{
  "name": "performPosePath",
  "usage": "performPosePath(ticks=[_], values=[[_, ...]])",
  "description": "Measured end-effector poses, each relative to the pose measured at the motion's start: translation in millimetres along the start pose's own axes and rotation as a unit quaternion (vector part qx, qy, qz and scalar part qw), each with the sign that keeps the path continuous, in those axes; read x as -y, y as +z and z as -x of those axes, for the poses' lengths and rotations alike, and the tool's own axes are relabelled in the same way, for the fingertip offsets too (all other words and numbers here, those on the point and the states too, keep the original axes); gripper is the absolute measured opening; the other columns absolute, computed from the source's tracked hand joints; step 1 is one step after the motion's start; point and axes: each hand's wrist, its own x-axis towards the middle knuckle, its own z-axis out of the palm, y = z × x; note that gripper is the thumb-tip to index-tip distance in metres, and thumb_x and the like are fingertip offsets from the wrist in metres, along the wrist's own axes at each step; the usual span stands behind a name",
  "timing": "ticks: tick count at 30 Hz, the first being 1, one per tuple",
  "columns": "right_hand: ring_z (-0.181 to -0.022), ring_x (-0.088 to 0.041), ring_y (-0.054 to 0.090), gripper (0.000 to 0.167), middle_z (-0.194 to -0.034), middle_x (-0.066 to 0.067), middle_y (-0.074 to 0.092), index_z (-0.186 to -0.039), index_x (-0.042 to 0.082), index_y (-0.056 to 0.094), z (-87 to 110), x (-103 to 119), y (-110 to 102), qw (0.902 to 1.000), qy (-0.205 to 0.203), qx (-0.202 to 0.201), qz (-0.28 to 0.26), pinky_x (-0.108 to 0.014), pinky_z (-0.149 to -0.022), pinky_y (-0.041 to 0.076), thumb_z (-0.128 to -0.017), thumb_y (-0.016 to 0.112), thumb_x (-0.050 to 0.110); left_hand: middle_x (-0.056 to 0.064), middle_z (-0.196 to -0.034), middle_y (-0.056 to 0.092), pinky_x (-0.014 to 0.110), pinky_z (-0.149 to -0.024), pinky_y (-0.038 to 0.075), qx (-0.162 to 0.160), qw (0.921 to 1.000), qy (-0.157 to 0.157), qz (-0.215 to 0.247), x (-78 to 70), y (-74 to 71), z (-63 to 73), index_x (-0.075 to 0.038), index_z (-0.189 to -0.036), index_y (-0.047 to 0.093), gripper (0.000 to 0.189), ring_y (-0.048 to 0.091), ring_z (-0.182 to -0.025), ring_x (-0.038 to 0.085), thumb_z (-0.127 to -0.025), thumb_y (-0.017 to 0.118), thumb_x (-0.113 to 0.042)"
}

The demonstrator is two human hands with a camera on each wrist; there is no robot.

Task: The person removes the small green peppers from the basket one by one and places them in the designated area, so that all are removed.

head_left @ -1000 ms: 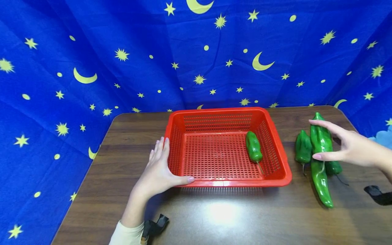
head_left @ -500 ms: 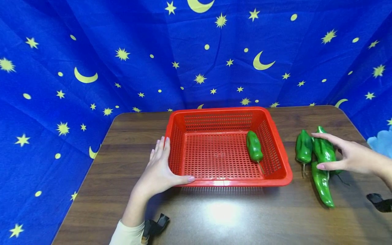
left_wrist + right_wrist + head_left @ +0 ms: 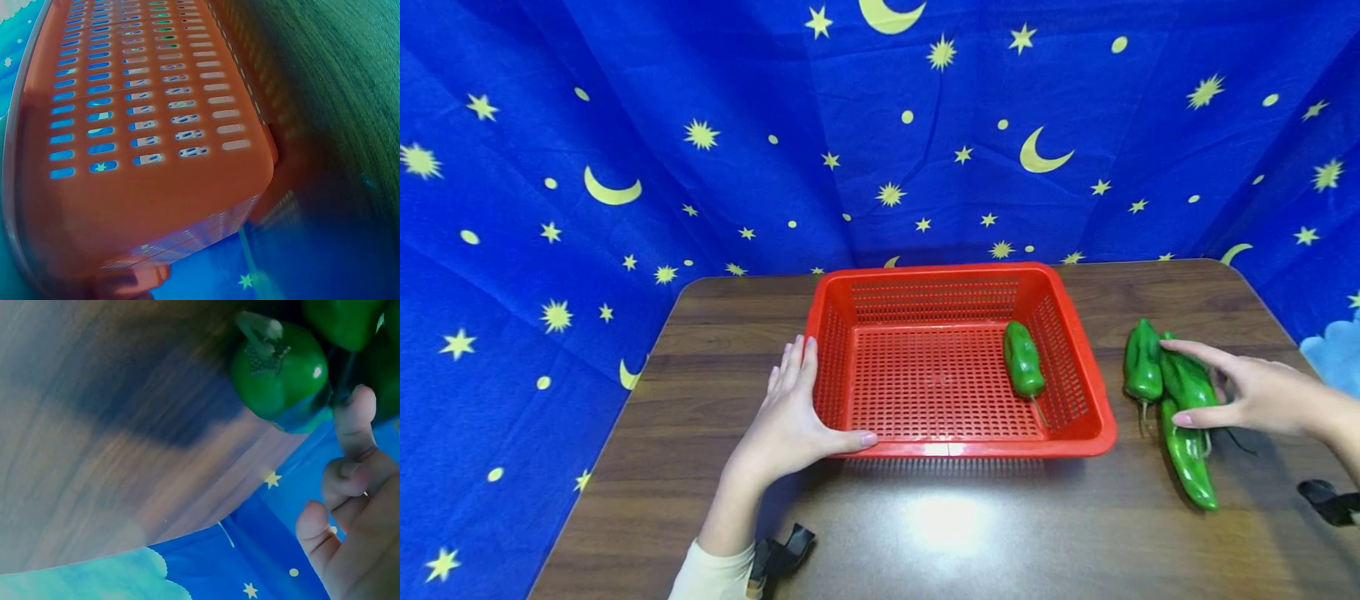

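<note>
A red perforated plastic basket stands mid-table with one green pepper lying inside on its right. My left hand rests at its front left corner, fingers straight along the side wall and thumb on the front rim. The left wrist view shows the slotted wall close up. Right of the basket, my right hand holds a green pepper between thumb and forefinger. A long curved pepper and a shorter pepper lie against it. The hand partly hides another pepper, whose thin stem shows.
The brown wooden table ends at a blue curtain patterned with moons and stars. A black strap hangs from the left wrist and another strap from the right. The right wrist view shows a stemmed pepper near the fingers.
My right hand has moved nearer the front of the table, and the pepper it holds has shifted that way too. The left hand and basket have stayed put.
</note>
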Motion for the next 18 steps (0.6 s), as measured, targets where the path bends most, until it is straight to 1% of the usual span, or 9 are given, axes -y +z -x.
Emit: performPosePath(ticks=[2,5,9,12,14,18], values=[[-0.055,-0.003,0.038,0.095,-0.068,0.004,0.047,-0.155,0.019,0.027,1.7,0,-1,1.0000,-0.003,-0.004,-0.003,-0.023,-0.047,0.028,-0.081,0.078,0.048,0.009,-0.168,-0.010,0.055,-0.125,0.002,0.001,1.0000,-0.001,0.000,-0.1,-0.2,0.0,-0.014,-0.160,-0.005,0.152,-0.008,-0.155,0.029,-0.052,0.074,-0.086],[-0.054,-0.003,0.034,0.093,-0.067,0.004,0.044,-0.156,0.020,0.027,2.3,-1,-4,1.0000,0.002,-0.004,0.003,-0.023,-0.047,0.026,-0.083,0.076,0.050,0.009,-0.168,-0.010,0.055,-0.125,0.002,0.001,1.0000,-0.001,0.000,0.0,-0.2,0.0,-0.014,-0.160,-0.005,0.152,-0.009,-0.155,0.029,-0.052,0.075,-0.085],[-0.054,-0.006,0.032,0.094,-0.069,0.005,0.043,-0.155,0.020,0.025,0.6,1,-8,0.9983,0.028,0.003,0.051,-0.024,-0.047,0.023,-0.084,0.070,0.060,0.009,-0.168,-0.010,0.055,-0.125,0.002,0.001,1.0000,0.000,-0.001,0.0,0.0,-0.1,-0.014,-0.160,-0.005,0.152,-0.008,-0.155,0.029,-0.052,0.075,-0.085],[-0.054,-0.008,0.031,0.095,-0.072,0.004,0.042,-0.154,0.018,0.026,-1.7,4,-11,0.9965,0.038,-0.002,0.074,-0.025,-0.047,0.022,-0.083,0.068,0.064,0.009,-0.168,-0.009,0.055,-0.125,0.003,0.000,1.0000,0.000,-0.002,0.1,0.2,0.0,-0.014,-0.160,-0.005,0.152,-0.008,-0.155,0.030,-0.052,0.075,-0.085],[-0.053,-0.007,0.032,0.095,-0.071,0.004,0.042,-0.153,0.017,0.028,-2.8,6,-14,0.9964,0.032,-0.018,0.076,-0.025,-0.046,0.022,-0.082,0.070,0.063,0.009,-0.168,-0.009,0.055,-0.125,0.003,0.000,1.0000,0.000,-0.002,0.3,0.5,-0.2,-0.014,-0.160,-0.005,0.152,-0.007,-0.155,0.030,-0.052,0.075,-0.085],[-0.054,-0.004,0.033,0.092,-0.069,0.004,0.043,-0.152,0.015,0.031,-6.6,13,-21,0.9970,0.002,-0.061,0.048,-0.024,-0.047,0.023,-0.081,0.076,0.053,0.009,-0.168,-0.009,0.055,-0.125,0.003,-0.001,1.0000,0.001,-0.003,0.4,0.7,-0.6,-0.014,-0.160,-0.004,0.152,-0.007,-0.155,0.030,-0.052,0.075,-0.085]])
